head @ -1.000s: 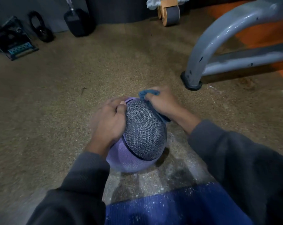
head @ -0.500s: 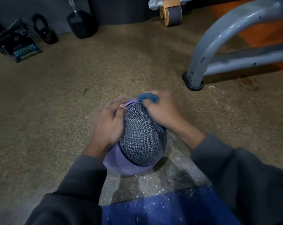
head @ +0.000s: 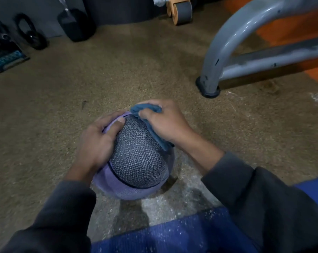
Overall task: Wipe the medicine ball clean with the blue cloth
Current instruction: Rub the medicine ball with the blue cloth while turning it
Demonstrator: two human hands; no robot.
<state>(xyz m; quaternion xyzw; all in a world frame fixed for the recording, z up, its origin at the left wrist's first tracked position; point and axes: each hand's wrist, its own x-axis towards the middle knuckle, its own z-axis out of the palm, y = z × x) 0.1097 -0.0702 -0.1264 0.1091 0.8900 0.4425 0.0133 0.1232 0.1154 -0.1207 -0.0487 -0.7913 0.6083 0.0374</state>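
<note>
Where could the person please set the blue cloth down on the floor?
Bare tan carpet lies left of the purple-grey medicine ball, and between it and the grey metal frame leg. The far-left wall is crowded with dark gear.

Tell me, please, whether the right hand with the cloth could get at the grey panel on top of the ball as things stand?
Probably yes. The right hand grips the cloth at the panel's far edge, and the panel lies bare beside it; the left hand holds only the ball's left side.
</note>
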